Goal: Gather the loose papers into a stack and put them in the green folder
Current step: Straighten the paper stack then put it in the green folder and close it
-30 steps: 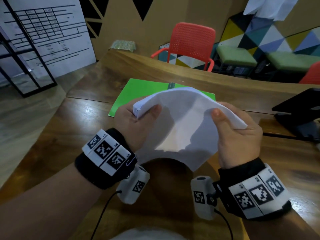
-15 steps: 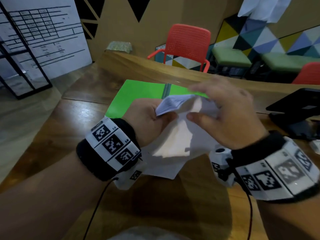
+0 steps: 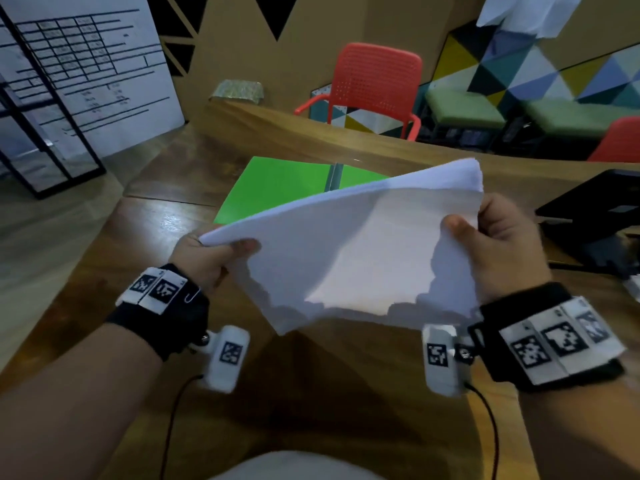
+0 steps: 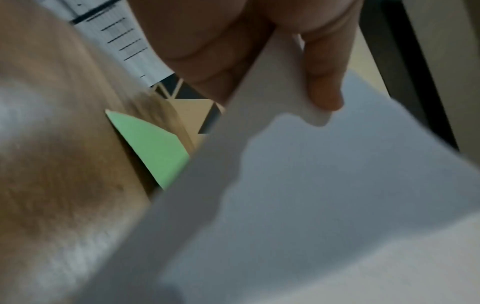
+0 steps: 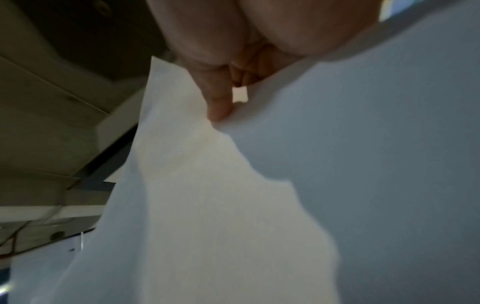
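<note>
Holding the papers [image 3: 353, 258] up off the table [image 3: 145, 244] now, both hands are back on the stack: the left hand [image 3: 211, 258] pinches the near-left corner, thumb on top and fingers curled beneath, and the right hand [image 3: 502, 247] clamps the right edge the same way, thumb pressed onto the top sheet. Half a second back the right hand was up over the top of the sheets and they were bunched; now they're spread flat and wide between the two grips, edges looking fairly even at the far corner. That reads as the squaring-up being nearly done. The green folder [image 3: 277, 188] lies open toward the table's far edge, just beyond the lifted stack and partly hidden by it. Next job, by my reckoning: carry the stack forward and lay it inside the folder
</note>
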Motion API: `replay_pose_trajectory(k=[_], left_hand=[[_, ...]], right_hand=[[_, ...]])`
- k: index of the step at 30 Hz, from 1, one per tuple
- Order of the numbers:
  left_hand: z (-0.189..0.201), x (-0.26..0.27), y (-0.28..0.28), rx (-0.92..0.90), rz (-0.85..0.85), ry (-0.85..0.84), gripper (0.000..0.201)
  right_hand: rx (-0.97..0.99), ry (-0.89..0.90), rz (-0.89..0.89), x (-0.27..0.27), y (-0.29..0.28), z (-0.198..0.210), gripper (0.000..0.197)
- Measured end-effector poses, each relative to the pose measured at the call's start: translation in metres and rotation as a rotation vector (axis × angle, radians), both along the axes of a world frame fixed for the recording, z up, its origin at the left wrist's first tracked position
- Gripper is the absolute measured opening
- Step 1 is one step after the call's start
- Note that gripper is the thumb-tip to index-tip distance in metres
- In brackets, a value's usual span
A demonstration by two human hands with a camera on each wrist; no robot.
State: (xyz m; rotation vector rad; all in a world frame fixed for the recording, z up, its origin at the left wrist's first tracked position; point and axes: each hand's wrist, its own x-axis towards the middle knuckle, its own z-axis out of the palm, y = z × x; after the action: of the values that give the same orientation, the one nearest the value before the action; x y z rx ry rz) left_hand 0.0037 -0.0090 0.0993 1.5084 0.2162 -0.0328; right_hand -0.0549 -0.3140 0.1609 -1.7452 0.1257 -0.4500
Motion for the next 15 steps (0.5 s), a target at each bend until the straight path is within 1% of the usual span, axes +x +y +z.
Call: replay_pose_trajectory(k=[1,3,6,8,9,10,12,13,14,15], left_hand=[[-0.001,0.002,-0.003,0.014,0.057,-0.016,0.029],[-0.002,0.002,-0.011,0.115,0.085,-0.064,0.017],[-0.002,-0.011,-0.028,0.213,0.128,-0.12,0.031],[-0.004,-0.023,-0.035,0.262,0.112,-0.123,0.03],[-0.005,-0.027,-0.037,0.277,0.09,-0.121,0.029],[-0.005,-0.03,-0.037,0.256,0.073,-0.125,0.027],[-0.003,-0.029,-0.038,0.16,0.089,-0.147,0.026],[-0.005,-0.026,-0.038,0.1,0.124,-0.157,0.027],[-0.005,-0.023,-0.039,0.043,0.154,-0.155,0.029],[-0.007,-0.02,-0.041,0.001,0.174,-0.153,0.032]], right_hand=[[0.037,0.002,-0.041,0.002,0.003,-0.013,0.029],[0.076,0.034,-0.108,0.003,0.01,-0.038,0.031],[0.131,0.166,-0.128,0.0,0.019,-0.069,0.031],[0.2,0.206,-0.166,-0.004,0.024,-0.08,0.034],[0.251,0.205,-0.184,-0.005,0.026,-0.082,0.032],[0.314,0.2,-0.2,-0.007,0.028,-0.081,0.026],[0.43,0.171,-0.208,-0.008,0.031,-0.075,0.005],[0.452,0.155,-0.226,-0.007,0.029,-0.073,0.019],[0.461,0.157,-0.246,-0.006,0.028,-0.071,0.026],[0.445,0.152,-0.264,-0.003,0.027,-0.07,0.021]])
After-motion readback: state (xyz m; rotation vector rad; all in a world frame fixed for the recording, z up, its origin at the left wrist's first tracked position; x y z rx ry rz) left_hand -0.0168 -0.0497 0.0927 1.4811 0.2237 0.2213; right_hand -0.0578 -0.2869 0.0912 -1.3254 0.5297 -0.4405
